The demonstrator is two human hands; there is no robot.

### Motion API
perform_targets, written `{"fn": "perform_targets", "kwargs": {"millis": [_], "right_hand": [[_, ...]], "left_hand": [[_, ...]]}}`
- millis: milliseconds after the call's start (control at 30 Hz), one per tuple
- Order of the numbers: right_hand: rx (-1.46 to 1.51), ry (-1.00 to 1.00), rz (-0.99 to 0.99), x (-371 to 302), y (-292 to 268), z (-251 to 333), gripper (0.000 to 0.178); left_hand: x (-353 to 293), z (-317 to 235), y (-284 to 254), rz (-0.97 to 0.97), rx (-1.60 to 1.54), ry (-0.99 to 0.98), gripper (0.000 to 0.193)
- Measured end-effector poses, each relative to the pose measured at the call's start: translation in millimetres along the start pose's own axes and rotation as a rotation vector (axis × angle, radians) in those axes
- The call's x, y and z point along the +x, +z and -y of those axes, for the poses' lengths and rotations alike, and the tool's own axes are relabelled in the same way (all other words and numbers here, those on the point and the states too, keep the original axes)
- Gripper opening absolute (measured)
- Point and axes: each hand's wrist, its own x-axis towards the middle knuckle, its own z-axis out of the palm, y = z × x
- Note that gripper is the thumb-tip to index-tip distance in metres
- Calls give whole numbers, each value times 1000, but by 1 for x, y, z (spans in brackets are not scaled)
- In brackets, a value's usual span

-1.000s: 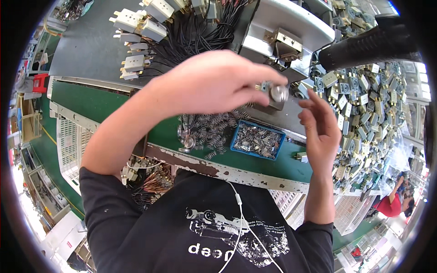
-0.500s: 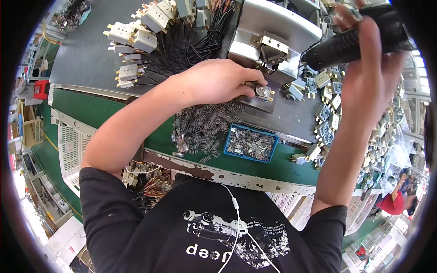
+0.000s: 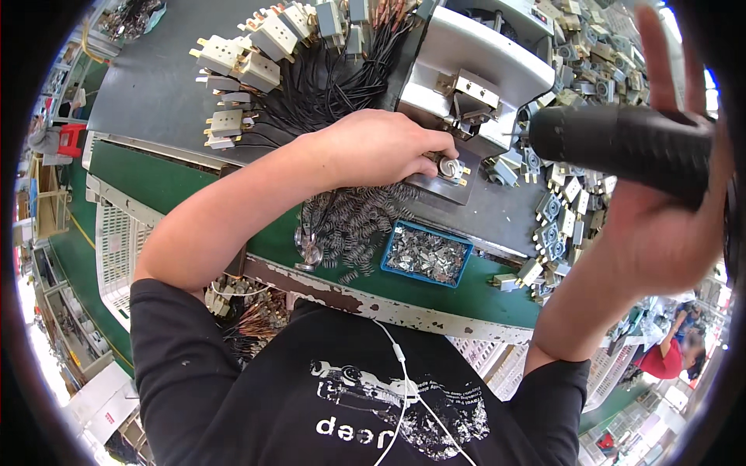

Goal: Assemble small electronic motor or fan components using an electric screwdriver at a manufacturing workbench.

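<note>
1. View from above a workbench (image 3: 179, 182) with a green edge, looking down at a person's two bare arms and black shirt.
2. The left hand (image 3: 373, 147) reaches across the bench with its fingers curled together. The fingertips pinch a small round metal part (image 3: 449, 167).
3. That part sits on a grey metal plate (image 3: 435, 186) at the foot of a pale grey press (image 3: 474, 62), near the middle of the bench.
4. The right hand (image 3: 660, 233) is raised at the right side, well apart from the left. Its palm presses against a thick black handle (image 3: 622, 144) that lies roughly level, while the fingers point up, spread, not closed around the handle.
5. Just below the left hand lies a loose heap of small wire springs (image 3: 350, 225).
6. Beside the springs, to the right, stands a blue tray (image 3: 391, 250) filled with small silvery metal pieces.
7. Behind the left forearm, white plugs (image 3: 233, 70) with black wires (image 3: 326, 93) lie in a bundle on a grey mat.
8. To the right of the press, many small grey and cream switch parts (image 3: 559, 210) are scattered across the bench.
9. At the lower right rim, another person in red (image 3: 668, 357) is seen far off.
</note>
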Motion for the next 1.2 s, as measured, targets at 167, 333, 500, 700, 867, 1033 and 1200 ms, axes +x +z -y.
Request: {"fn": "perform_targets", "kwargs": {"millis": [167,333,500,700,867,1033,1200], "right_hand": [[-87,106,-357,3,44,-18,13],[-184,59,-378,-3,65,-29,15],[-162,93,-374,-3,70,-33,13],[-178,92,-307,-4,74,-39,19],[-201,133,-310,-2,68,-44,45],[275,279,243,19,23,-69,84],[266,317,312,24,18,-69,84]], "left_hand": [[-2,2,5,4,36,-16,33],[-2,-1,4,-12,6,-24,33],[0,3,6,-20,-23,-3,31],[0,2,5,6,-18,-19,31],[-2,3,7,-23,-11,-6,31],[-1,-1,5,-20,-3,-26,32],[-1,2,7,-68,20,17,33]]}}
